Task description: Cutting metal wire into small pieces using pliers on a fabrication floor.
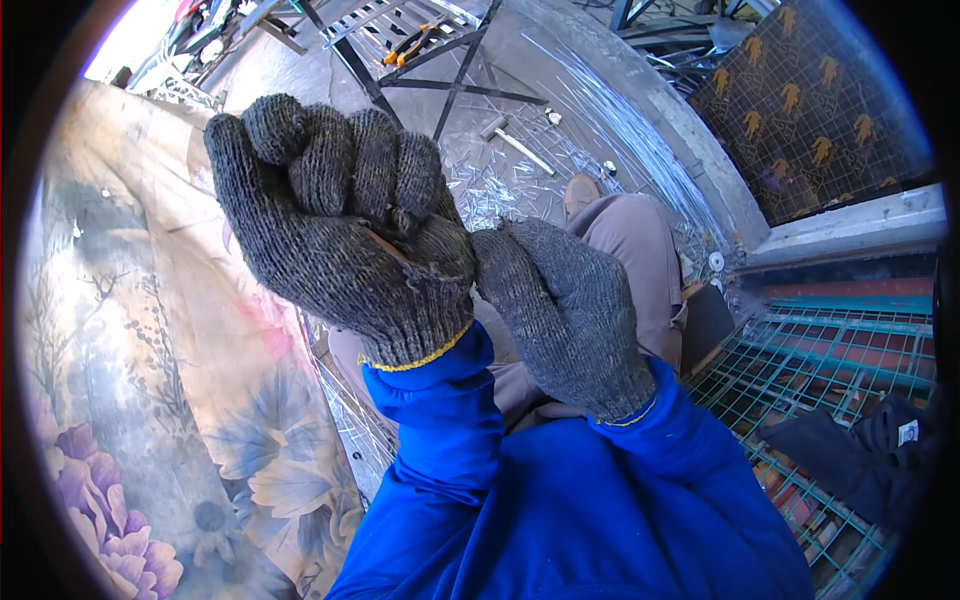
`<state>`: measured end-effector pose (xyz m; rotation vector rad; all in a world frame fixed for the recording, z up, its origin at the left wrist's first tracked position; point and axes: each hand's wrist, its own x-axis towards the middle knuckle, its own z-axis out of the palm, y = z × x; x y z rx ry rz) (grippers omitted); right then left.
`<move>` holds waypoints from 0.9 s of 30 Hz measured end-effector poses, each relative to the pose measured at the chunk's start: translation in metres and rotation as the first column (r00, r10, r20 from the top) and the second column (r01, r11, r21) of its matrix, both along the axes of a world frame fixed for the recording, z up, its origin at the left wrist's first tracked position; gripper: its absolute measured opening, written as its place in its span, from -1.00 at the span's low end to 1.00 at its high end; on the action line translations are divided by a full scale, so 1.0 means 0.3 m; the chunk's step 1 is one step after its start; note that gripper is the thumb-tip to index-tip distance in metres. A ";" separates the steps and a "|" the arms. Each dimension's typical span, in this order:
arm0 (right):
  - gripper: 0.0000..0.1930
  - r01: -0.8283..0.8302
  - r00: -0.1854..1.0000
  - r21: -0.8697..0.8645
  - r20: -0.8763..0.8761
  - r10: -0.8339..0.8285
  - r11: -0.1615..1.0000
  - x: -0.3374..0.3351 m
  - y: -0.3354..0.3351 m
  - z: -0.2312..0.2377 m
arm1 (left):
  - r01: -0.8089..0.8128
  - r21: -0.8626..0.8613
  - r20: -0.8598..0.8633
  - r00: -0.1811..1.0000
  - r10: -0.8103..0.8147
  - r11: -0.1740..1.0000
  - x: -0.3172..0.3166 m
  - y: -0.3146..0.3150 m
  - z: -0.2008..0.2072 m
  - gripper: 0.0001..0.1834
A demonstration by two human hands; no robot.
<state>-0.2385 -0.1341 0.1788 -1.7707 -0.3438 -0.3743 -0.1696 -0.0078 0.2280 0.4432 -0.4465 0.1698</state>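
Both hands wear dark grey knitted work gloves with yellow-edged cuffs. My left hand (340, 220) is raised palm up, its fingers curled into a fist with no held object showing. A small brownish strip shows at a worn spot in its palm. Against the heel of that palm presses my right hand (565, 305), back upward, with its fingers folded together. Its fingertips are hidden behind the left glove, so I cannot make out what they grip. Blue sleeves reach up to both cuffs.
A flower-patterned cloth (150, 330) spreads on the left. Ahead on the floor are a hammer (520, 148), cut metal pieces and long thin rods (640, 140). Orange-handled pliers (410, 45) rest on a metal stand (455, 90). To the right are a green wire rack (800, 350) and dark cloth (850, 450).
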 end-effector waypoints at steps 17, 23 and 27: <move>-0.81 0.055 0.996 -0.066 0.070 -0.051 0.996 -0.002 -0.022 -0.004 | 0.127 -0.036 0.041 0.991 -0.125 0.991 0.037 -0.010 -0.023 -0.75; -0.78 0.059 0.983 -0.137 0.182 -0.033 0.989 -0.012 -0.034 -0.013 | 0.252 -0.047 0.175 0.955 -0.240 0.967 0.060 -0.010 -0.050 -0.79; -0.76 0.070 0.969 -0.158 0.245 -0.030 0.985 -0.012 -0.036 -0.005 | 0.173 -0.084 0.045 0.985 -0.169 0.981 0.036 -0.025 -0.025 -0.79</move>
